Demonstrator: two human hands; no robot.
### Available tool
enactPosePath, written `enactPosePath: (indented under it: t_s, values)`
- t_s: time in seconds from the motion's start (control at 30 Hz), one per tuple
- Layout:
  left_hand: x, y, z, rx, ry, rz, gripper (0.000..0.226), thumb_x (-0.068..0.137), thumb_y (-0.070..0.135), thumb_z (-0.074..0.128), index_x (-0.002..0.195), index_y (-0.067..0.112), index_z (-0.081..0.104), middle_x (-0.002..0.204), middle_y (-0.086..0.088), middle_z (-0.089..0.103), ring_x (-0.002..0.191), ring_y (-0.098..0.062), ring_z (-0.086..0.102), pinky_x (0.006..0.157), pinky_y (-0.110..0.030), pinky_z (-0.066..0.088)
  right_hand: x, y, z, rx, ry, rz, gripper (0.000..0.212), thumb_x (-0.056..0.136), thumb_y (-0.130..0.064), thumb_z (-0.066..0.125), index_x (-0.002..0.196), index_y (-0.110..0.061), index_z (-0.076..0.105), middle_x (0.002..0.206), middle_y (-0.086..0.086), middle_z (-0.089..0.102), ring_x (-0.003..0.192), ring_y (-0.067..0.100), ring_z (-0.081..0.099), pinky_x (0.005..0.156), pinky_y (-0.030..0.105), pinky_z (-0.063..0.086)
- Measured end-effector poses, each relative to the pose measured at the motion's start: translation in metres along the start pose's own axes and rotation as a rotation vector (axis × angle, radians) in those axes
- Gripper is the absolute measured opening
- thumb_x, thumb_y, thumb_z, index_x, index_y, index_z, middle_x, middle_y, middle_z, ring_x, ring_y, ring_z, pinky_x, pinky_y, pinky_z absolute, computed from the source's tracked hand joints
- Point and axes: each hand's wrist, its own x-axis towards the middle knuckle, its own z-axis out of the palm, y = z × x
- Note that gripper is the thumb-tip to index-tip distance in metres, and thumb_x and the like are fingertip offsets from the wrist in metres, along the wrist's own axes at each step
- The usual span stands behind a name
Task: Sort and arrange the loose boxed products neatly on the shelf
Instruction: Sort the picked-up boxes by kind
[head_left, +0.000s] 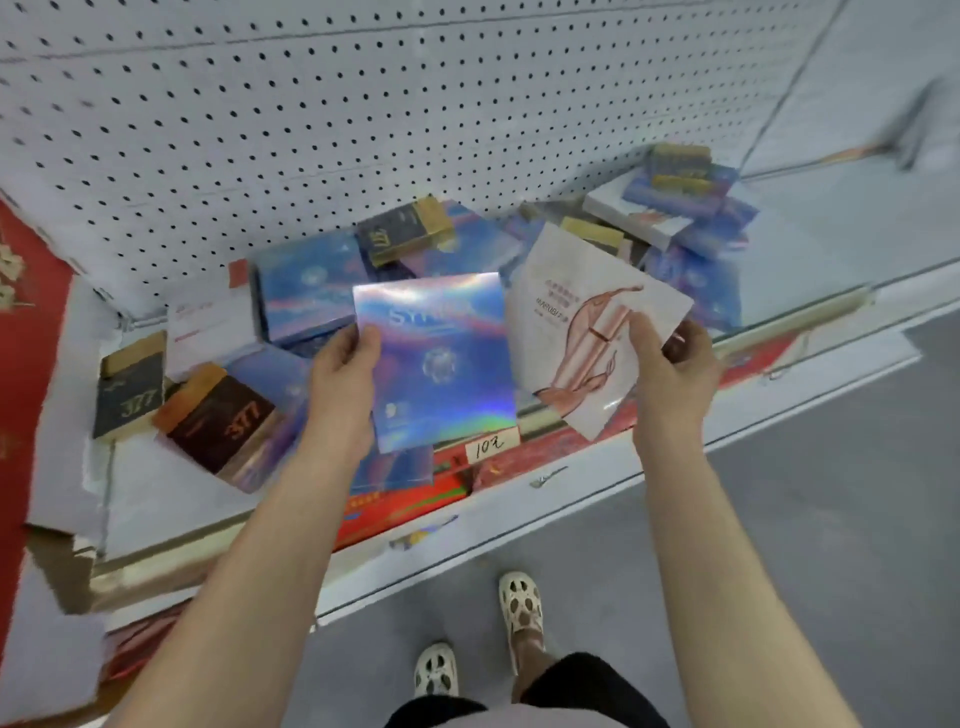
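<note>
We reach both bare arms out in front of us. Our left hand (343, 371) pinches something flat, thumb on top. Our right hand (670, 371) grips something flat too, with curled fingers. Our two hands are near each other, not touching.

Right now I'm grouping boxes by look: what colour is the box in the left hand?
Holographic blue-purple box with a rainbow sheen, gripped by the left hand; head view.

Dark boxes (130, 400) read "377"; shelf tag (491, 445) reads "102".
</note>
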Motion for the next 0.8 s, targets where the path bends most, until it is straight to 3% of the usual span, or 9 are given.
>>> enactPosePath:
  t_s: [0.13, 0.2, 0.33, 0.47, 0.57, 0.7, 0.8]
  values:
    - [-0.022, -0.018, 0.043, 0.098, -0.15, -0.016, 0.022, 0.083, 0.034, 0.064, 0.09, 0.013, 0.065, 0.095, -0.009, 0.062, 0.09, -0.02, 0.051, 0.084, -0.043, 0.043, -0.01, 0.004, -0.068, -0.001, 0.167, 0.037, 0.023, 0.089, -0.025, 0.07, 0.109, -0.018, 0.063, 0.091, -0.002, 0.073, 0.077, 0.008, 0.071, 0.065, 0.024, 0.055]
    - [-0.037, -0.023, 0.072, 0.105, -0.229, -0.018, 0.011, 0.093, 0.021, 0.059, 0.087, 0.013, 0.064, 0.093, -0.006, 0.064, 0.088, -0.018, 0.052, 0.081, -0.037, 0.042, -0.01, 0.006, -0.102, 0.011, 0.236, 0.058, 0.018, 0.089, -0.026, 0.07, 0.104, -0.021, 0.062, 0.085, -0.004, 0.072, 0.073, 0.009, 0.07, 0.065, 0.025, 0.056]
    - [-0.057, -0.045, 0.139, 0.161, -0.326, -0.06, 0.021, 0.097, 0.011, 0.053, 0.078, 0.017, 0.061, 0.068, 0.013, 0.066, 0.067, -0.004, 0.056, 0.068, -0.023, 0.046, 0.001, 0.016, -0.172, -0.029, 0.322, 0.082, 0.031, 0.089, -0.03, 0.069, 0.113, -0.012, 0.061, 0.081, -0.006, 0.07, 0.069, 0.006, 0.069, 0.061, 0.024, 0.053]
    - [-0.075, -0.076, 0.218, 0.194, -0.418, -0.1, 0.015, 0.096, 0.016, 0.056, 0.083, 0.019, 0.064, 0.086, 0.001, 0.067, 0.077, -0.013, 0.059, 0.075, -0.03, 0.049, 0.031, 0.023, -0.245, -0.061, 0.391, 0.097, 0.029, 0.087, -0.029, 0.07, 0.11, -0.014, 0.062, 0.081, -0.006, 0.065, 0.064, 0.002, 0.062, 0.061, 0.024, 0.05]
    - [-0.098, -0.1, 0.287, 0.205, -0.472, -0.114, 0.016, 0.095, 0.017, 0.056, 0.081, 0.019, 0.062, 0.085, 0.0, 0.065, 0.074, -0.012, 0.058, 0.07, -0.025, 0.048, 0.06, 0.023, -0.303, -0.121, 0.4, 0.102, 0.02, 0.084, -0.035, 0.07, 0.099, -0.025, 0.062, 0.083, -0.003, 0.067, 0.073, 0.016, 0.066, 0.068, 0.036, 0.058]
    - [-0.134, -0.13, 0.377, 0.211, -0.524, -0.123, 0.02, 0.098, 0.013, 0.053, 0.079, 0.019, 0.06, 0.078, 0.005, 0.063, 0.064, -0.002, 0.056, 0.063, -0.016, 0.048, 0.103, 0.021, -0.378, -0.137, 0.428, 0.105, 0.016, 0.087, -0.03, 0.07, 0.098, -0.025, 0.06, 0.084, -0.007, 0.069, 0.072, 0.007, 0.068, 0.066, 0.028, 0.056]
    - [-0.15, -0.148, 0.432, 0.196, -0.578, -0.145, 0.015, 0.094, 0.017, 0.056, 0.081, 0.019, 0.063, 0.083, 0.003, 0.065, 0.073, -0.008, 0.06, 0.073, -0.022, 0.05, 0.136, 0.023, -0.425, -0.153, 0.465, 0.118, 0.021, 0.085, -0.031, 0.071, 0.101, -0.022, 0.061, 0.087, -0.005, 0.07, 0.075, 0.01, 0.068, 0.069, 0.032, 0.057]
